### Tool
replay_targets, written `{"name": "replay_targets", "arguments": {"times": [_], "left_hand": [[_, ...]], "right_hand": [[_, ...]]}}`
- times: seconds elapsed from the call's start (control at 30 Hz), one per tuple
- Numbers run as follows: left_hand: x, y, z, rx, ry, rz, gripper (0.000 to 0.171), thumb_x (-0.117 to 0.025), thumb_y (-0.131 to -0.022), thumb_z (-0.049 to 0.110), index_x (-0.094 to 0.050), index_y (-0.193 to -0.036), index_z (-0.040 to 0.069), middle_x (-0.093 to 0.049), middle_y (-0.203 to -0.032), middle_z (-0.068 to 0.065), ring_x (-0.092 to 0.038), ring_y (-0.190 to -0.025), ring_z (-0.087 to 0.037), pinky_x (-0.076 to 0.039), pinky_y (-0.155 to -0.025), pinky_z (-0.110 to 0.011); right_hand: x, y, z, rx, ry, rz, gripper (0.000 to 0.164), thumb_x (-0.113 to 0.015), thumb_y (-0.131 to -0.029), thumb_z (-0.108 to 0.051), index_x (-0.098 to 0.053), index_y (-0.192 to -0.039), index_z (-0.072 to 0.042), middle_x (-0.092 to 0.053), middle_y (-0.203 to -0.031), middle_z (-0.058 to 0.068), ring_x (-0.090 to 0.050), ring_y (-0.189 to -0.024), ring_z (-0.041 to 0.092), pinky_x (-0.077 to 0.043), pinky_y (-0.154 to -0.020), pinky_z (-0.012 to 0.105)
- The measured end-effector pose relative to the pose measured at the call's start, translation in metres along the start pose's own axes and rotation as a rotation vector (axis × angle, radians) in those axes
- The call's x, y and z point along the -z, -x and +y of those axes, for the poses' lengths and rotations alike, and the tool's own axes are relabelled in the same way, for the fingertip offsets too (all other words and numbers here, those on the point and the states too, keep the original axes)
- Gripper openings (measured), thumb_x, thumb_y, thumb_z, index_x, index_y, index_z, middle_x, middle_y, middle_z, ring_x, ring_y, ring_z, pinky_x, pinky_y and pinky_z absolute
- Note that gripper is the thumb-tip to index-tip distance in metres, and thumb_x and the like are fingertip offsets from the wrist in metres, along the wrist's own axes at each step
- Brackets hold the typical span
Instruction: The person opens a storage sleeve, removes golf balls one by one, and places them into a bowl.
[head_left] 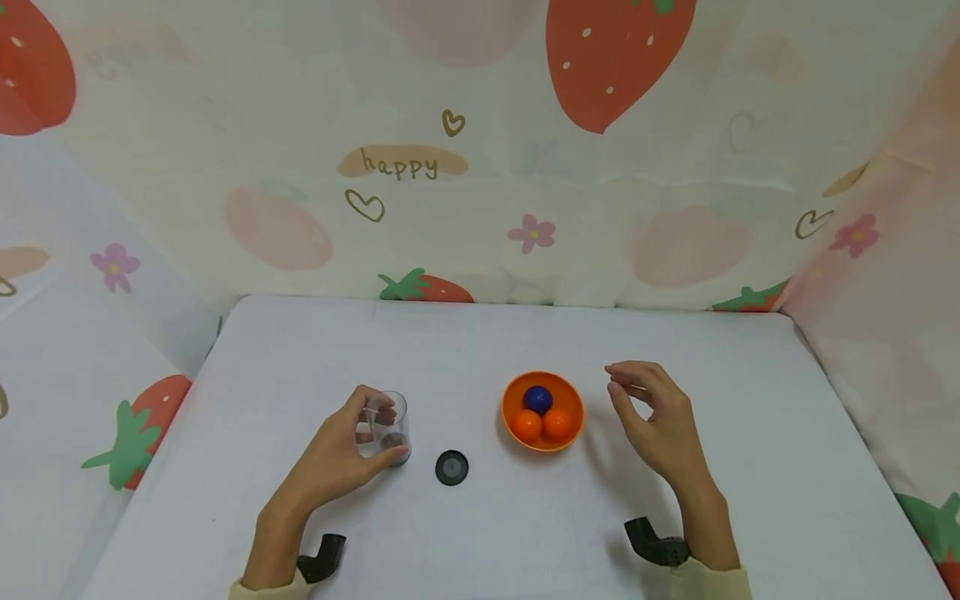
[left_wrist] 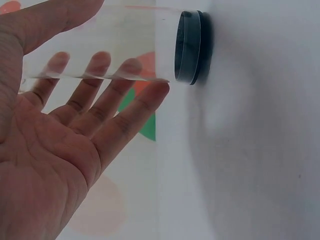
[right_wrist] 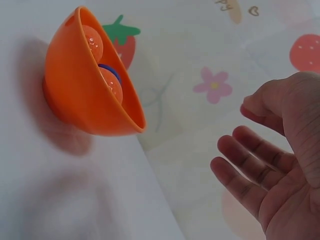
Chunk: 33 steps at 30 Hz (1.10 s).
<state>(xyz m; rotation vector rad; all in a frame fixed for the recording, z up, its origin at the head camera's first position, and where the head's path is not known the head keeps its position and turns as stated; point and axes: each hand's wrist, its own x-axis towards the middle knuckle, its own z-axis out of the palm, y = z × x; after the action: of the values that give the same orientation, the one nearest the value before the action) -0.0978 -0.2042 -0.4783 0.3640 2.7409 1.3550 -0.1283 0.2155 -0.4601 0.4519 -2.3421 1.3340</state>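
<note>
An upright clear jar [head_left: 391, 415] with a dark base stands at the left of the table. My left hand [head_left: 337, 454] holds it from the left side, thumb in front and fingers round the back. In the left wrist view the fingertips show through the jar's clear wall, and its dark base [left_wrist: 189, 47] is at the table surface. To the right of the jar lies a flat black round lid [head_left: 452, 467]. My right hand [head_left: 663, 421] hovers right of an orange bowl [head_left: 543, 447], fingers loosely bent with nothing between them.
Inside the bowl sit a dark blue ball [head_left: 537, 399] and two orange balls [head_left: 527, 426]. The white table [head_left: 517, 542] meets a strawberry-patterned cloth [head_left: 480, 225] at its back edge. Black wrist mounts [head_left: 656, 543] stick out inward from both wrists.
</note>
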Motion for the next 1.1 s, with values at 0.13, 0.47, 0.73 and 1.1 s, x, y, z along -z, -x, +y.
{"name": "replay_targets", "arguments": {"times": [0.13, 0.47, 0.73, 1.1], "left_hand": [[-0.001, 0.000, -0.001, 0.000, -0.003, -0.001, 0.056, -0.090, -0.086, 0.019, -0.052, -0.126, 0.017, -0.070, -0.125, -0.005, -0.070, -0.116, -0.023, -0.064, -0.095, -0.040], [0.002, 0.000, -0.001, 0.013, 0.010, -0.015, 0.059, -0.091, -0.086, 0.024, -0.050, -0.129, 0.018, -0.069, -0.127, -0.005, -0.070, -0.119, -0.025, -0.063, -0.096, -0.041], [0.002, 0.004, -0.003, 0.028, -0.094, -0.059, 0.086, -0.093, -0.083, 0.027, -0.046, -0.154, 0.021, -0.068, -0.129, 0.000, -0.069, -0.121, -0.020, -0.059, -0.102, -0.045], [0.041, 0.015, 0.011, 0.010, -0.263, -0.086, 0.077, -0.076, -0.093, 0.004, -0.041, -0.161, 0.013, -0.055, -0.155, -0.019, -0.051, -0.145, -0.043, -0.042, -0.118, -0.066]], "right_hand": [[0.001, 0.000, -0.001, -0.012, 0.011, -0.004, 0.023, -0.071, -0.095, 0.007, -0.073, -0.118, 0.003, -0.070, -0.117, 0.014, -0.064, -0.104, -0.011, -0.053, -0.097, 0.007], [0.003, 0.000, -0.004, -0.044, -0.006, -0.019, 0.022, -0.070, -0.098, 0.004, -0.072, -0.120, 0.002, -0.070, -0.119, 0.013, -0.064, -0.105, -0.011, -0.052, -0.097, 0.005], [0.002, 0.003, -0.003, -0.084, -0.056, -0.043, 0.023, -0.068, -0.099, 0.004, -0.072, -0.121, -0.001, -0.070, -0.121, 0.012, -0.065, -0.106, -0.009, -0.053, -0.096, 0.006], [0.008, 0.005, 0.001, -0.085, -0.083, -0.041, 0.023, -0.067, -0.099, 0.006, -0.071, -0.121, 0.003, -0.070, -0.122, 0.014, -0.065, -0.110, -0.007, -0.053, -0.099, 0.007]]}}
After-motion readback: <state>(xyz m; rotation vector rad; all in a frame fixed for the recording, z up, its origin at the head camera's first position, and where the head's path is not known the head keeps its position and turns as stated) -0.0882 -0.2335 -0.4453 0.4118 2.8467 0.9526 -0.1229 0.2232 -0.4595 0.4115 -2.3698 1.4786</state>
